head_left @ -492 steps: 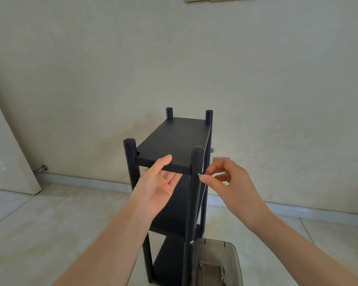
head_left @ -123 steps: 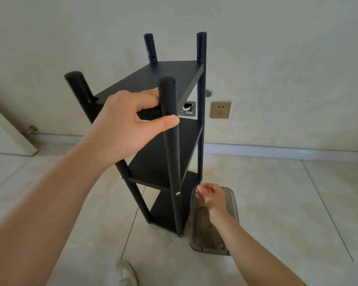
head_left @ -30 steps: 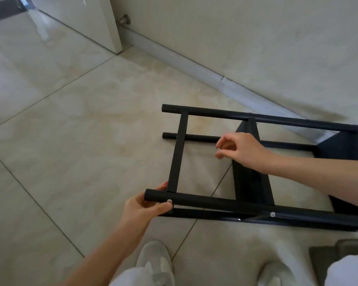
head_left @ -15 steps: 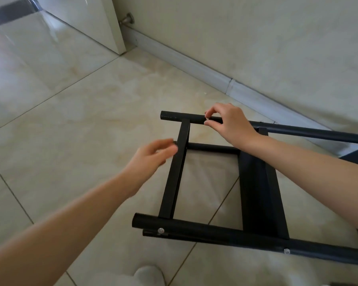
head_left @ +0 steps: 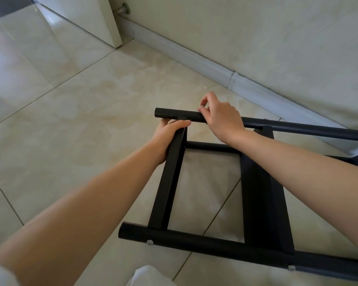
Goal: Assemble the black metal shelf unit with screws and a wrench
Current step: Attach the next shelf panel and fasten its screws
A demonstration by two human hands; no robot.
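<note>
my left hand (head_left: 169, 135) curls round the far end of the flat end shelf (head_left: 170, 178), thumb along its top edge just under the far post (head_left: 180, 115); my right hand (head_left: 219, 116) rests over that round post, thumb and forefinger pinching a small silvery screw (head_left: 202, 105) just above it; the black metal shelf unit (head_left: 256, 190) lies on its side on glossy cream floor tiles (head_left: 81, 112), matte tubes and flat panels, reaching off toward 3 o'clock; two bright screw heads (head_left: 149, 242) sit in the near post at 6 o'clock; a pale baseboard (head_left: 194, 58) runs at 1 o'clock.
</note>
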